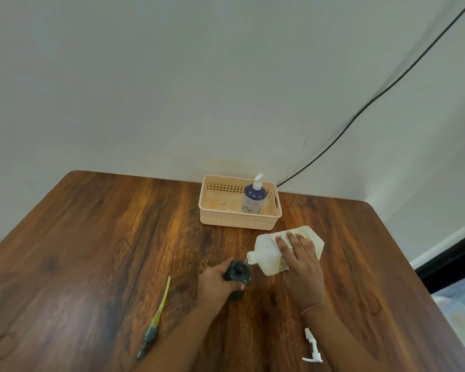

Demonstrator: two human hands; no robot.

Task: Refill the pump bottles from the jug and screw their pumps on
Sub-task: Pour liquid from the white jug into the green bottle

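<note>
left hand (pixel 217 284) grips dark bottle (pixel 238 275) mid-table, right hand (pixel 301 264) tips white jug (pixel 269 255) into it; blue bottle (pixel 253 200) capped in basket (pixel 240 221), dark pump (pixel 152 326) still off.

The desk (pixel 91 251) is brown wood with a streaky grain, dark bands beside orange ones. The basket (pixel 236 224) is pale peach, its walls patterned with small holes. The pump bottle (pixel 253 201) in it is navy above and white with small blue flowers below, its pump head (pixel 258 181) white. The jug (pixel 266 253) is creamy white with a dark-printed label. The open bottle (pixel 238 273) is dark grey. One loose pump (pixel 156 318) is dark grey with a yellow-green tube; the other pump (pixel 313 347) is white.
</note>
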